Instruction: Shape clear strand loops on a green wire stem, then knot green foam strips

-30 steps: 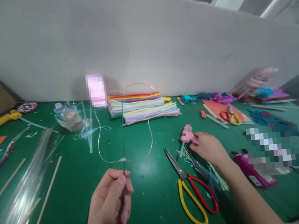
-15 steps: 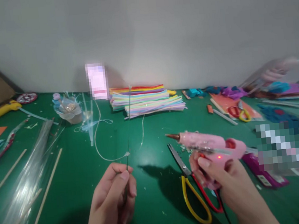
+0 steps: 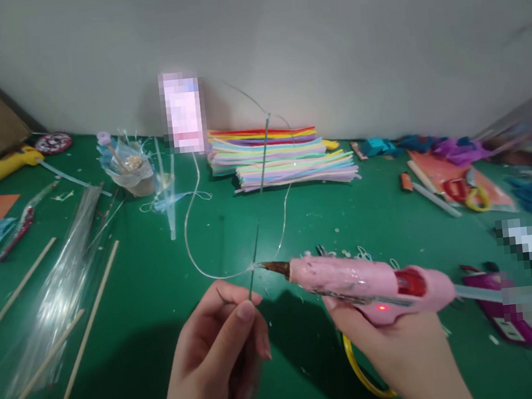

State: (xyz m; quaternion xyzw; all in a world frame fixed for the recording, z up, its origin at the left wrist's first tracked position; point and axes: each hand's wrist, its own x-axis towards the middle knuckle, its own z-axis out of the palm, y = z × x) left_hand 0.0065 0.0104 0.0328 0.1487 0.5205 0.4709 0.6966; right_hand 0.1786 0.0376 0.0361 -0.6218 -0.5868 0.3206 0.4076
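Note:
My left hand [image 3: 228, 347] pinches a thin dark wire stem [image 3: 259, 219] between thumb and fingers, holding it upright with a slight lean to the right. A clear thread [image 3: 189, 244] loops out from the stem just above my fingertips. My right hand [image 3: 393, 350] is wrapped round the handle of a pink glue gun [image 3: 349, 276] with a lit red light. The gun's brown nozzle [image 3: 275, 267] points left and is at the stem where the thread joins it; whether it touches I cannot tell. Scissors with a yellow handle [image 3: 362, 372] lie partly hidden beneath my right hand.
Pipe cleaners [image 3: 285, 160] lie in bundles by the wall, beside a blurred upright screen [image 3: 182, 113]. To the left are wooden sticks [image 3: 92, 323], clear plastic strips [image 3: 62, 288], a small cup [image 3: 134, 174] and a yellow glue gun [image 3: 6, 167]. A purple packet [image 3: 517, 319] is at right.
The glue gun has moved left, bringing its nozzle from well apart to the stem beside the thread. My left hand has shifted slightly right and down, still pinching the stem. The view has shifted too.

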